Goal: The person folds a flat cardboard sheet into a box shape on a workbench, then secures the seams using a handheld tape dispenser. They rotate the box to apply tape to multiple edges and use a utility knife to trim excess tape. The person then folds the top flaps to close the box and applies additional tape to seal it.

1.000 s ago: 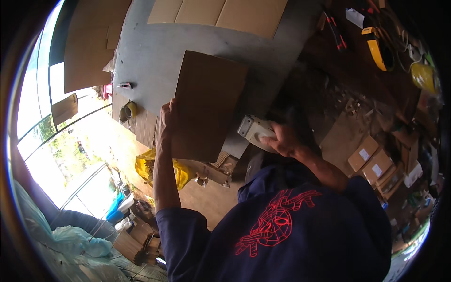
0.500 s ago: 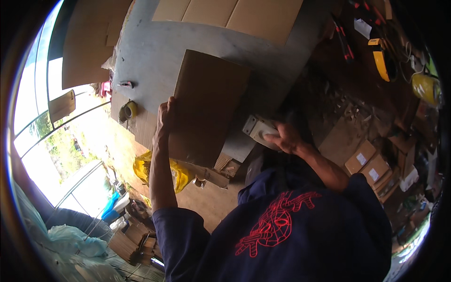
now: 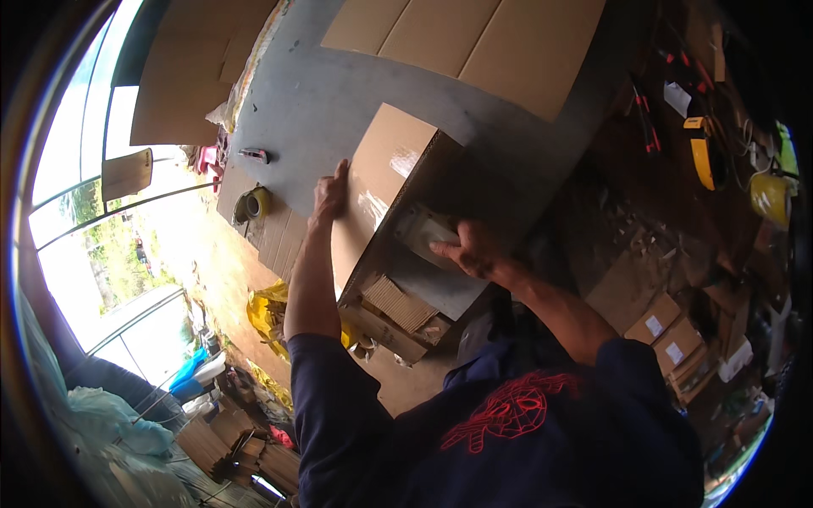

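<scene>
A brown cardboard piece [image 3: 379, 173] stands tilted above the grey tabletop [image 3: 296, 110], its lit face showing two whitish patches. My left hand [image 3: 330, 196] grips its left edge, the fingers partly hidden. On the shaded side of the cardboard, my right hand [image 3: 476, 250] is closed around a pale, blocky device [image 3: 426, 233] with a flat plate at its front. The device lies in shadow beside the cardboard, and I cannot tell whether the two touch.
Flat creased cardboard [image 3: 474, 38] lies across the far tabletop. A tape roll [image 3: 257, 202] and a small cutter [image 3: 254, 155] are at the left edge. Below hangs a yellow plastic bag [image 3: 267, 317]. Right are red-handled pliers [image 3: 646, 118] and small boxes [image 3: 669, 334].
The cardboard has tipped, so its lit face with the whitish patches now shows. My right hand has moved the pale device left, in beside the cardboard. The view has shifted slightly.
</scene>
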`<state>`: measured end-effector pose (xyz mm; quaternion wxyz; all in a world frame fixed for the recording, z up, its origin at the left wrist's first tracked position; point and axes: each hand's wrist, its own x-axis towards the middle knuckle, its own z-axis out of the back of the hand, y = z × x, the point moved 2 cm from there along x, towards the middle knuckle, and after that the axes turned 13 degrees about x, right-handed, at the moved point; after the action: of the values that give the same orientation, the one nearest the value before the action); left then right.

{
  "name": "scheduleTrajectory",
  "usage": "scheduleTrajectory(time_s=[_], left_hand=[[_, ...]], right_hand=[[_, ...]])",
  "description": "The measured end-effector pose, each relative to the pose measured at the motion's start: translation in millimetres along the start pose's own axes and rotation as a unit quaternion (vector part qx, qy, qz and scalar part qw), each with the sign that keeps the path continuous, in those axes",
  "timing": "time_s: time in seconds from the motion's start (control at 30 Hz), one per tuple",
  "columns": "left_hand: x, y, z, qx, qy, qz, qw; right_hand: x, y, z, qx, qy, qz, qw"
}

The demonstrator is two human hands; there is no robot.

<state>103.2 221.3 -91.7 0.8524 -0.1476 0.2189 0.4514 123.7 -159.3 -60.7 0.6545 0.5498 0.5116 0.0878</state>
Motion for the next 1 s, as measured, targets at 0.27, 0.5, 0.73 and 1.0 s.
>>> scheduleTrajectory(time_s=[0.27, 0.5, 0.73, 1.0], left_hand=[[-82, -35, -60, 0.076, -0.016, -0.002, 0.997], [-232, -92, -15, -0.118, -0.056, -0.272, 0.953], [-245, -98, -14, -0.058, -0.085, -0.350, 0.931], [-235, -90, -31, -0.031, -0.097, -0.363, 0.926]], right_hand=[[-49, -1, 34, -0.018, -0.029, 0.001, 0.999], [-51, -6, 47, -0.037, 0.009, 0.029, 0.999], [-75, -12, 50, -0.011, 0.007, 0.053, 0.998], [-80, -26, 50, -0.066, -0.051, 0.088, 0.993]])
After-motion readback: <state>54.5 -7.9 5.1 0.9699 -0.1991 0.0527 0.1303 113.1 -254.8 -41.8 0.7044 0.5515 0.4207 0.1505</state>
